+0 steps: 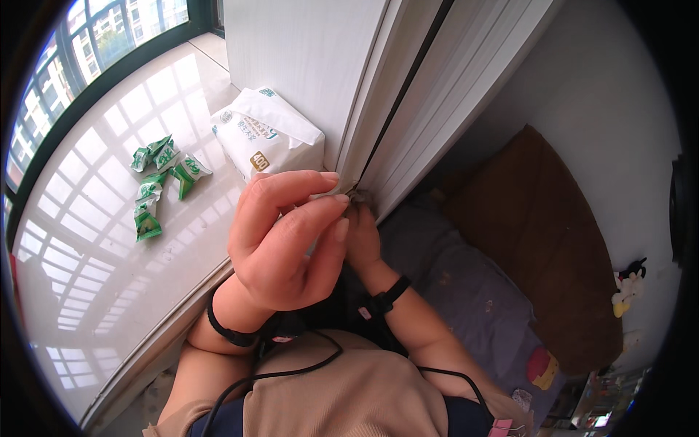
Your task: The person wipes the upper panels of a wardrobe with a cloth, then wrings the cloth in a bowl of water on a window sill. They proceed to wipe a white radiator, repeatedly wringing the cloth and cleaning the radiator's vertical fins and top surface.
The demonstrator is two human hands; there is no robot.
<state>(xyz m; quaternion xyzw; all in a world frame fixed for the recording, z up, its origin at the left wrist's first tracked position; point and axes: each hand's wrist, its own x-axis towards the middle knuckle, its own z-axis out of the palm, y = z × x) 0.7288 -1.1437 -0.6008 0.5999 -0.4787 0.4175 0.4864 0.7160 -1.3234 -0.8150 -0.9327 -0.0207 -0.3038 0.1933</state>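
My left hand (289, 240) is raised close to the camera, with its fingers curled and the fingertips drawn near each other. Whether something thin sits between those tips is too small to tell. Behind and to its right, lower down, is my right hand (364, 237), partly hidden by the left. Its fingers are on a small grey, fuzzy-looking thing (365, 198) by the foot of the white panelled frame (437, 98). A white soft pack of tissues (273, 134), bearing print, stands on the sill just beyond my left hand.
Several small green-and-white wrapped packets (158, 183) lie on the glossy white sill (104, 273) at left, below a green-framed barred window (87, 49). On the right are a brown cushion (540, 246), grey-purple bedding (480, 306) and a small plush toy (628, 289). Black cables (295, 371) cross my front.
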